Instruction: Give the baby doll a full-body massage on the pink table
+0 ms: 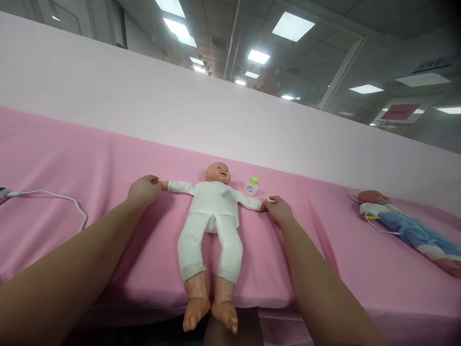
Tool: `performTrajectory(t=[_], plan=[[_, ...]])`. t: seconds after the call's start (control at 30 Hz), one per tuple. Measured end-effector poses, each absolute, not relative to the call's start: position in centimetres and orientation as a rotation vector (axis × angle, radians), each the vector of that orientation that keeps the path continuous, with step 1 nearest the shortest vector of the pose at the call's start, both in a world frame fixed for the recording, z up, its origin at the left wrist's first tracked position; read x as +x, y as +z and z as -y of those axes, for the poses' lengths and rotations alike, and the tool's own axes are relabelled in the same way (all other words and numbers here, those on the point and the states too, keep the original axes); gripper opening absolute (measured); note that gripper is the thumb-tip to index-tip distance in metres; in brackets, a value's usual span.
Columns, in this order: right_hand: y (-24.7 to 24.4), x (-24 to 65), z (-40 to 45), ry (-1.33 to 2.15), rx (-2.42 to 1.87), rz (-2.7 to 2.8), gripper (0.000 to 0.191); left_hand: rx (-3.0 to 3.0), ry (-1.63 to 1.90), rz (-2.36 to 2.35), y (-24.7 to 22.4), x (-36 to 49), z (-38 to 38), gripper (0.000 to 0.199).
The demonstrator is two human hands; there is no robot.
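Observation:
A baby doll [215, 202] in a white top and white trousers lies on its back on a pink sheet, its arms stretched out sideways. Its bare feet reach over the front edge. With closed fingers, my left hand [144, 190] grips the doll's hand on the left side of the view. On the other side, my right hand [280, 209] pinches the doll's other hand between thumb and fingers. Beside the doll's head and above its right-hand sleeve sits a small clear bottle [251, 186] with a green cap and a printed label.
The pink sheet [115, 168] covers a long surface against a pale wall [216, 115], with windows above. At the right lies a second doll [410, 226] in blue and white, with a thin white cord. Another white cable [54, 193] runs from a device at the left edge.

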State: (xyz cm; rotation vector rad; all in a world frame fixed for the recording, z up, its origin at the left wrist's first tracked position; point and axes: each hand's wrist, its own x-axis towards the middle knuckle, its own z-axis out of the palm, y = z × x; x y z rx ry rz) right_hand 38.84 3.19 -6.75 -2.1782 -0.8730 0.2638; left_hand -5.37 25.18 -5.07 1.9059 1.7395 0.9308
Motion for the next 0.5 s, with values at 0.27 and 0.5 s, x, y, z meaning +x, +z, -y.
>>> performTrajectory(t=[0.27,0.5], plan=[[-6.0,37.7,-3.5,0.260,-2.340,0.998,0.053,1.959,0.795,-1.772,-5.0,-5.4,-25.2,0.056],[-5.5,37.8,-3.0,0.249,-2.349,0.951,0.066,2.040,0.593,-1.971,-4.0,-4.9,-24.3,0.046]])
